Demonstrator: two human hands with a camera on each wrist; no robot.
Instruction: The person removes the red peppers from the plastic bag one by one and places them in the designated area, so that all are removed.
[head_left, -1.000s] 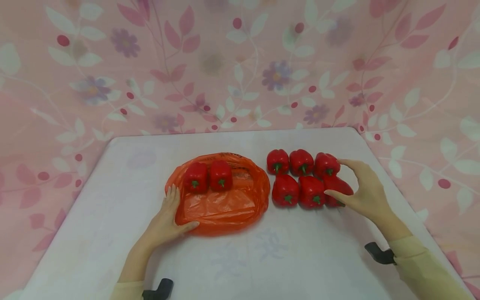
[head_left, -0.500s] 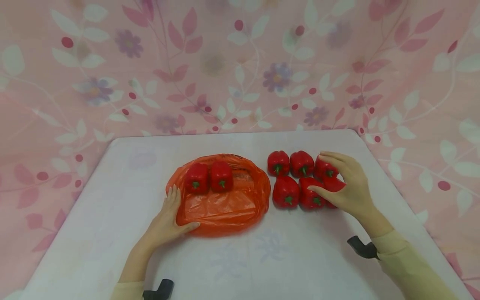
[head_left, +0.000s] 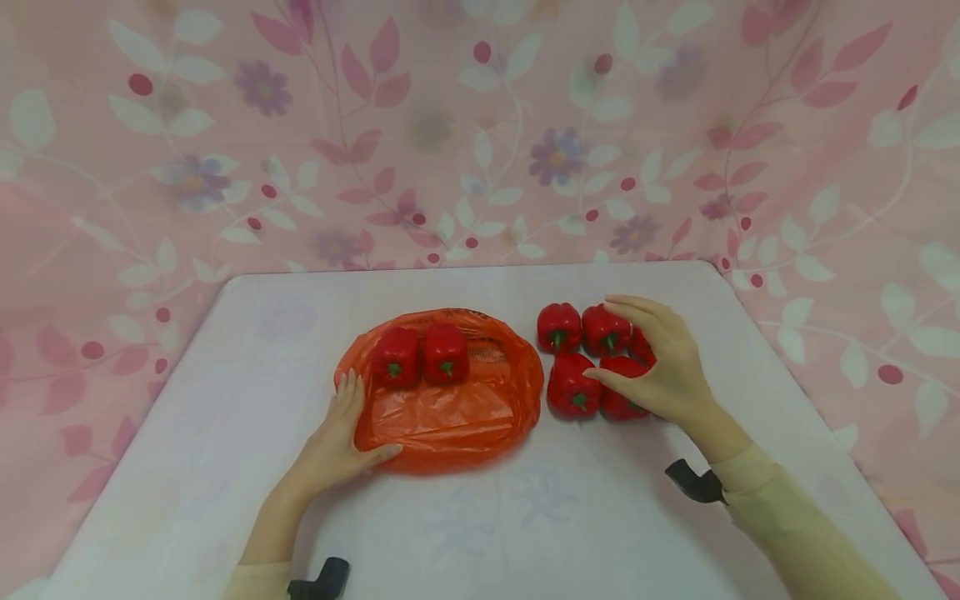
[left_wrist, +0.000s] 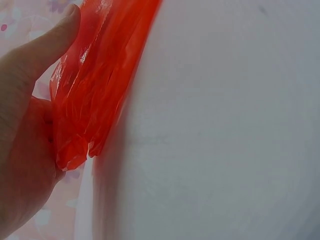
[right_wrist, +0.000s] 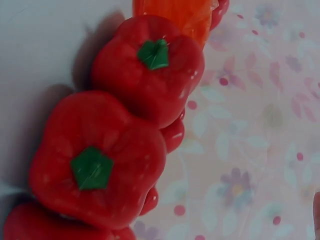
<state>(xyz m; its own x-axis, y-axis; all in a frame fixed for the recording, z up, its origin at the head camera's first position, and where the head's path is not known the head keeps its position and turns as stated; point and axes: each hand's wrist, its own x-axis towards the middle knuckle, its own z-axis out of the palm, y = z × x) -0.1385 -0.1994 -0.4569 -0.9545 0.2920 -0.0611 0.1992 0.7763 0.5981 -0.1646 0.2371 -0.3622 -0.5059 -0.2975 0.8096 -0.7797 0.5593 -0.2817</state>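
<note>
My left hand (head_left: 334, 437) lies along the left side of an orange-red plastic bag (head_left: 465, 425), its fingers straight against the rim and the thumb at the near edge. Its thumb also shows beside the bag (left_wrist: 100, 85) in the left wrist view. Inside the bag sit two red bell peppers (head_left: 396, 358) with green stems. Over a group of several red bell peppers (head_left: 573, 387) to the right hovers my right hand (head_left: 667, 367), thumb and fingers spread apart, nothing gripped. It hides the rightmost peppers. Two large peppers (right_wrist: 100, 160) fill much of the right wrist view.
A white-covered table (head_left: 525, 533) bears everything. Floral pink cloth (head_left: 480, 142) rises behind it and at both sides. A black wrist mount (head_left: 696, 482) sits on each forearm.
My right hand has moved left across the pepper group, from its right end toward the middle. The left hand, bag and visible peppers have stayed in place.
</note>
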